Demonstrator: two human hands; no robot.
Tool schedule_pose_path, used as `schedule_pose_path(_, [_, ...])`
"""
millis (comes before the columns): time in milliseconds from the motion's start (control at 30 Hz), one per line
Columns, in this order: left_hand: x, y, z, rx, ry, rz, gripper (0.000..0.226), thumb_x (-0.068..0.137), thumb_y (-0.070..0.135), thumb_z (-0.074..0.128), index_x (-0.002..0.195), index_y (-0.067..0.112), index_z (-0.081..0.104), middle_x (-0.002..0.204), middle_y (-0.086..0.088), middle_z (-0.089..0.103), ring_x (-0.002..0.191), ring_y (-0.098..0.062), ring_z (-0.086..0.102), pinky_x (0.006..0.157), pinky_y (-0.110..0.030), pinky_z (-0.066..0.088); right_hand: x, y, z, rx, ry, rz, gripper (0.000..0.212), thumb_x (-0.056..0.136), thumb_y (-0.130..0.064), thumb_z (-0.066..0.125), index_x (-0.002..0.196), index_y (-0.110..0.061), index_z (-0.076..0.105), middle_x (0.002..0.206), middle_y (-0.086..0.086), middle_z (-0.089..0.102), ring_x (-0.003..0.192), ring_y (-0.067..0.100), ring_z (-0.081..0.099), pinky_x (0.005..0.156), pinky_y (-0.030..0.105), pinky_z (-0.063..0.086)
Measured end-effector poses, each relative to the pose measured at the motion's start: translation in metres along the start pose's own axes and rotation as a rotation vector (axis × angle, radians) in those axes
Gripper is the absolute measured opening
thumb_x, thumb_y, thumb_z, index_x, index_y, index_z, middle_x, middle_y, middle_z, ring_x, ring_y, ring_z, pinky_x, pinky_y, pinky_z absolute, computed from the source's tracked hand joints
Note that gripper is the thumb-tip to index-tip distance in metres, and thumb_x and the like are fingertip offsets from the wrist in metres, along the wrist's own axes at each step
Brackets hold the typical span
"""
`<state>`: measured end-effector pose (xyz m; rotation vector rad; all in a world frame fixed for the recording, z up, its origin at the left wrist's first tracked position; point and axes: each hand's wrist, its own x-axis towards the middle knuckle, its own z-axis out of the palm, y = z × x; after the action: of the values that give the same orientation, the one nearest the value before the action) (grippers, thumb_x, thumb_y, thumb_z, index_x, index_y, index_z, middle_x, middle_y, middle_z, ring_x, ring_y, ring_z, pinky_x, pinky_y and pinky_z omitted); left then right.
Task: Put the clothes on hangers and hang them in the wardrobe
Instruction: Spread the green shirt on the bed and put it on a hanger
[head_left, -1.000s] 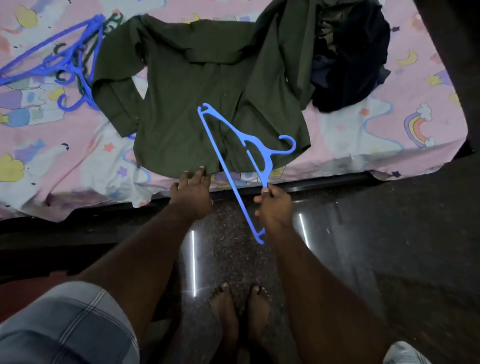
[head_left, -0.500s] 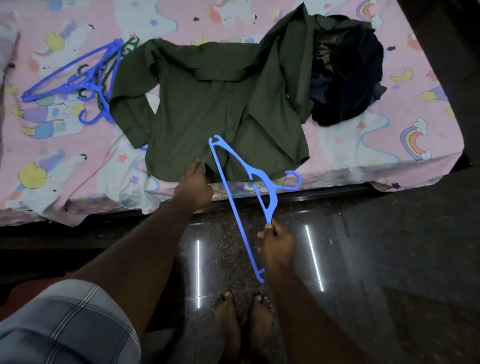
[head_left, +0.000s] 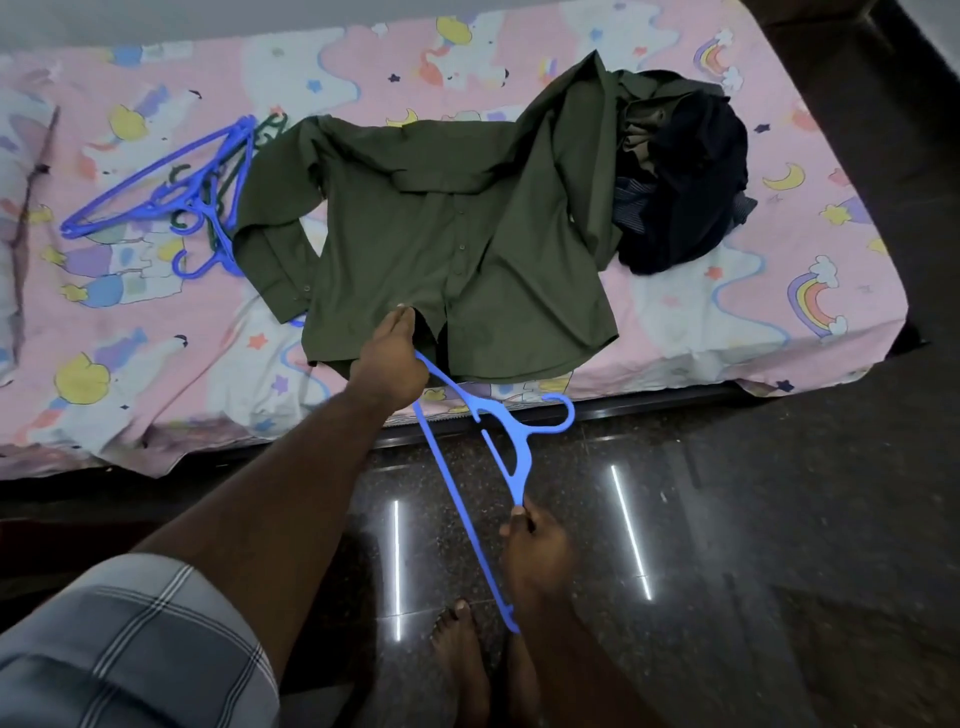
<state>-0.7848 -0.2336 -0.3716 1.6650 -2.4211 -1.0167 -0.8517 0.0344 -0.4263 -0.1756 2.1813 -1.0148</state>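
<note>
shirt: green shirt lies flat on the bed, not yet on a hanger.
hanger: my right hand pinches the blue hanger.
left hand: grips the shirt's hem.
left: dark clothes, spare hangers, i judge all still to do.

Bed under pink cartoon-print sheet, rainbows, moons, stars. Dark polished speckled floor reflecting two bright light strips.
</note>
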Motion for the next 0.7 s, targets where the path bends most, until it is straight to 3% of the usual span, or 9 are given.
schedule_pose_path(100, [-0.008,-0.002,0.001,0.017,-0.034,0.024,0.075,0.074,0.027,0.044,0.148,0.013,0.041,0.156,-0.006,0.037,0.140,-0.032,0.041,0.110,-0.048,0.041,0.007,-0.011,0.016,0.018,-0.036,0.047,0.019,0.099,-0.020,0.055,0.093,-0.016,0.073,0.077,0.005,0.072,0.075,0.032,0.068,0.077,0.048,0.056])
schedule_pose_path(167, [-0.010,-0.005,0.004,0.034,-0.045,0.035,0.065,0.087,0.023,0.049,0.150,0.010,0.040,0.158,-0.007,0.036,0.142,-0.031,0.039,0.112,-0.048,0.039,0.013,-0.022,0.028,0.028,-0.064,0.098,0.023,0.099,-0.021,0.053,0.111,-0.016,0.073,0.084,0.006,0.073,0.078,0.033,0.069,0.077,0.051,0.057])
schedule_pose_path(300, [-0.018,-0.012,0.010,0.007,-0.044,0.032,0.073,0.077,0.018,0.046,0.150,0.012,0.041,0.158,-0.006,0.038,0.141,-0.030,0.041,0.112,-0.044,0.040,0.022,-0.047,0.055,0.203,-0.152,0.191,0.030,0.102,-0.013,0.049,0.128,-0.011,0.063,0.083,0.007,0.070,0.065,0.024,0.058,0.068,0.040,0.050])
schedule_pose_path(400, [-0.032,-0.017,0.019,-0.124,-0.037,-0.032,0.070,0.085,0.001,0.053,0.153,0.010,0.038,0.160,-0.008,0.035,0.145,-0.026,0.037,0.115,-0.033,0.033,0.030,-0.069,0.066,0.251,-0.198,0.191,0.023,0.102,-0.010,0.047,0.121,-0.012,0.061,0.088,0.012,0.069,0.061,0.022,0.053,0.061,0.032,0.044])
schedule_pose_path(433, [-0.039,-0.016,0.021,-0.183,-0.016,-0.075,0.068,0.087,0.000,0.055,0.153,0.010,0.039,0.156,-0.011,0.040,0.140,-0.028,0.043,0.112,-0.032,0.036,0.033,-0.075,0.068,0.271,-0.213,0.206,0.020,0.103,-0.009,0.046,0.117,-0.018,0.058,0.086,0.012,0.068,0.057,0.020,0.051,0.054,0.028,0.042])
schedule_pose_path(500, [-0.052,-0.020,0.031,-0.284,0.036,-0.207,0.061,0.089,0.003,0.056,0.148,0.010,0.043,0.136,-0.015,0.057,0.120,-0.034,0.058,0.091,-0.032,0.044,0.041,-0.086,0.073,0.304,-0.247,0.240,0.025,0.104,-0.009,0.044,0.126,-0.017,0.055,0.081,0.008,0.065,0.049,0.016,0.046,0.044,0.023,0.036])
schedule_pose_path(600, [-0.065,-0.026,0.048,-0.729,-0.051,-0.574,0.035,0.098,0.012,0.054,0.132,0.012,0.053,0.111,-0.014,0.063,0.094,-0.033,0.065,0.072,-0.036,0.049,0.045,-0.095,0.077,0.360,-0.313,0.260,0.028,0.105,-0.008,0.044,0.131,-0.010,0.052,0.081,0.009,0.066,0.045,0.016,0.046,0.041,0.022,0.037])
schedule_pose_path(667, [-0.073,-0.028,0.057,-1.099,-0.126,-0.713,0.009,0.100,0.006,0.049,0.101,0.008,0.058,0.090,-0.017,0.066,0.072,-0.030,0.066,0.069,-0.039,0.054,0.047,-0.097,0.079,0.356,-0.344,0.235,0.020,0.104,-0.009,0.046,0.119,-0.016,0.056,0.081,0.010,0.066,0.050,0.020,0.052,0.047,0.029,0.047])
schedule_pose_path(700, [-0.072,-0.029,0.061,-1.178,-0.107,-0.728,0.012,0.100,0.002,0.049,0.093,0.006,0.057,0.083,-0.017,0.067,0.067,-0.029,0.066,0.068,-0.039,0.055,0.052,-0.096,0.081,0.311,-0.339,0.196,0.016,0.102,-0.011,0.050,0.109,-0.019,0.063,0.079,0.009,0.067,0.055,0.024,0.056,0.055,0.038,0.053])
